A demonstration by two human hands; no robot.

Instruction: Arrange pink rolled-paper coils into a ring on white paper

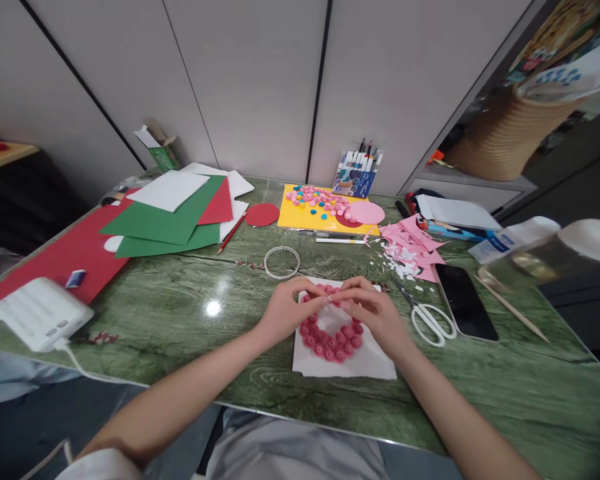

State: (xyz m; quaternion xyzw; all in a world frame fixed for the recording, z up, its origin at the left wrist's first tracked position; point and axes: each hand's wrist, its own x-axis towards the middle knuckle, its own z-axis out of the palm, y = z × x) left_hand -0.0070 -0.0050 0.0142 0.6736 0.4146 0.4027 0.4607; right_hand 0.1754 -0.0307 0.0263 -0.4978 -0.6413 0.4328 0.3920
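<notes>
A ring of small pink-red paper rosettes (331, 350) lies on a white paper sheet (375, 363) near the table's front edge. Above the far part of the ring, my left hand (291, 305) and my right hand (373, 310) meet, fingertips pinched together. Something tiny and pale seems to be between them, too small to name. My fingers cover part of the far rosettes. White-handled scissors (433, 323) rest to the right of my right hand, and a pale hoop (281, 263) lies beyond my left hand.
Pink paper scraps (413, 243) and a phone (466, 302) lie at right, near a clear container (525, 263). Yellow paper (290, 217) bears several pink and blue pieces, with a marker box (354, 181) behind. Green sheets (155, 223) and a white power bank (43, 313) are at left.
</notes>
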